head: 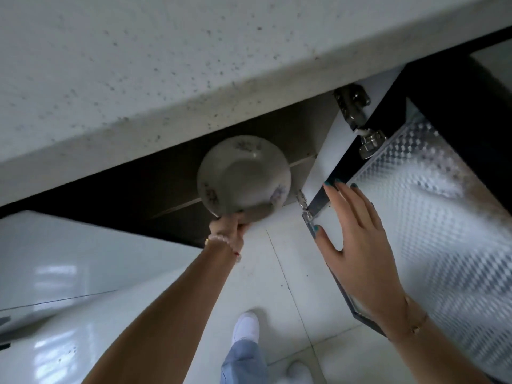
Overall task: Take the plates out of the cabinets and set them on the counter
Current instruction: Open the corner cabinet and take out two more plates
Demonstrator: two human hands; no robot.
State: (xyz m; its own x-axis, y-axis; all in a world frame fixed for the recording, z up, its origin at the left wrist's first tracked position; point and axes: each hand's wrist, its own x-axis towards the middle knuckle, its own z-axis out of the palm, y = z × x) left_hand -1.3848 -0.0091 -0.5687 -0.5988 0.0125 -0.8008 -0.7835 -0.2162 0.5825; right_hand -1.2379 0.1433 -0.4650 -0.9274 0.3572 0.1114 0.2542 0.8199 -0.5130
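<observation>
Cabinet fronts [69,273], white and glossy, fill the lower left, closed below the speckled pale tabletop [138,65] that spans the top of the view. Beneath the tabletop's front edge a dark cabinet opening [166,189] shows, with a thin shelf line running across it. The left arm reaches up from the bottom toward that opening, a beaded bracelet [223,241] on its wrist. The left hand [230,225] has its fingers clenched around the near rim of a plate [243,176], grasping it from below; the rim is blurred there. The plate is pale with small flower prints on its border, its hollow side turned toward the camera, and it sits at the mouth of the opening just under the tabletop's front edge, not on the tabletop. Below, on the tiled floor [279,245], a white shoe [245,327] and a light blue trouser leg [243,361] are in view. To the right, the right hand [357,236] lies flat on the open cabinet door [429,203], its fingers [343,195] released, straight and spread, gripping nothing. The door has a dark frame and a patterned, frosted panel. Two metal hinges [353,106] join it to the cabinet near the tabletop's underside.
</observation>
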